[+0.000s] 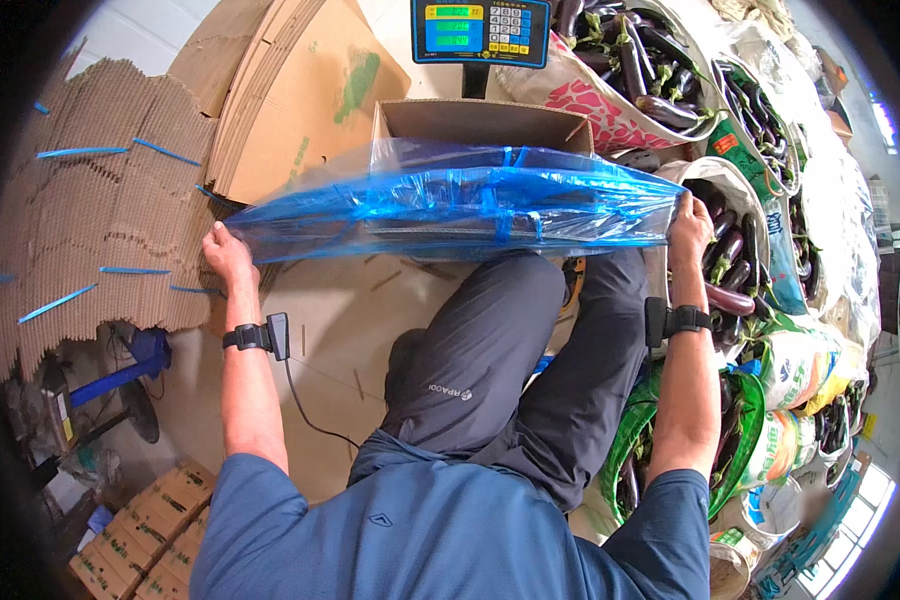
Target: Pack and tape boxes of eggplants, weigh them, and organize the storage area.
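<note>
A translucent blue plastic bag is stretched wide between my two hands. My left hand grips its left end, close to the stacked cardboard. At the other end, my right hand pinches the film beside a sack of eggplants. Beneath the film stands an open cardboard box, its back wall showing above the plastic and its inside partly visible through it. Behind the box rises a digital scale display with lit readouts and a keypad.
Flattened cardboard boxes lean at the left, near tied bundles of corrugated cardboard. Open sacks of eggplants line the right side. A green bag stands by my right arm. Closed cartons sit at lower left.
</note>
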Available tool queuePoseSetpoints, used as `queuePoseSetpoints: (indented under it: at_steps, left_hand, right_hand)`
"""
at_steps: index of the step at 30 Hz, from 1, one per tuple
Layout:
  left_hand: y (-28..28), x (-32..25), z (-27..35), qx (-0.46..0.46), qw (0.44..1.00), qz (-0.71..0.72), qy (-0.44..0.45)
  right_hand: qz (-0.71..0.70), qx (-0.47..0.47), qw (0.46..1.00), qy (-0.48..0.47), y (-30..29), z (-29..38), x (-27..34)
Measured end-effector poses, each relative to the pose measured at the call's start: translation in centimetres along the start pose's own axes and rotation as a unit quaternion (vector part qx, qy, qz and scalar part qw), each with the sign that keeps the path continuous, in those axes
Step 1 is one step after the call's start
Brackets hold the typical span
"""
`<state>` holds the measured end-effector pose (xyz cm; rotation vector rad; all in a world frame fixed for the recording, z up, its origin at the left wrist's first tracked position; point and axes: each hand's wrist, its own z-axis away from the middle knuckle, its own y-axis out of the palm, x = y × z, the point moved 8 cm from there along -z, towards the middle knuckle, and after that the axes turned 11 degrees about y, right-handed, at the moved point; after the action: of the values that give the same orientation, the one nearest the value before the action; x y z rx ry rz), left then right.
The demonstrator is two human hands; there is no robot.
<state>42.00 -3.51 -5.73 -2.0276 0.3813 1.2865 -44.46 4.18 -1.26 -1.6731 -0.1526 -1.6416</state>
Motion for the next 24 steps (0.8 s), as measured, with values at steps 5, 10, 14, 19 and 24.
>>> queuePoseSetpoints:
  at_steps: [5, 10, 14, 19, 24]
  left_hand:
    - [0.1, -2.6, -0.2, -0.013, 0.998, -0.029, 0.049]
    - [-0.3, -2.0, -0.5, 0.021, 0.989, -0.113, 0.090]
    - [0.7, -2.8, 0.5, 0.078, 0.979, -0.170, 0.087]
    - [1.4, -0.7, 1.0, 0.034, 0.966, -0.184, 0.178]
    - [5.4, 0.2, 5.8, 0.082, 0.975, -0.194, 0.065]
  right_hand:
    - [0.006, -0.025, 0.999, -0.020, -1.2, -1.8, 1.7]
    - [0.068, -0.054, 0.994, -0.063, -0.8, -2.3, 2.3]
    - [0.154, -0.060, 0.980, -0.113, -0.6, -2.4, 1.8]
    - [0.131, -0.024, 0.988, -0.085, 2.2, -3.0, -0.6]
    - [0.129, -0.016, 0.991, -0.031, 2.1, -4.1, -3.5]
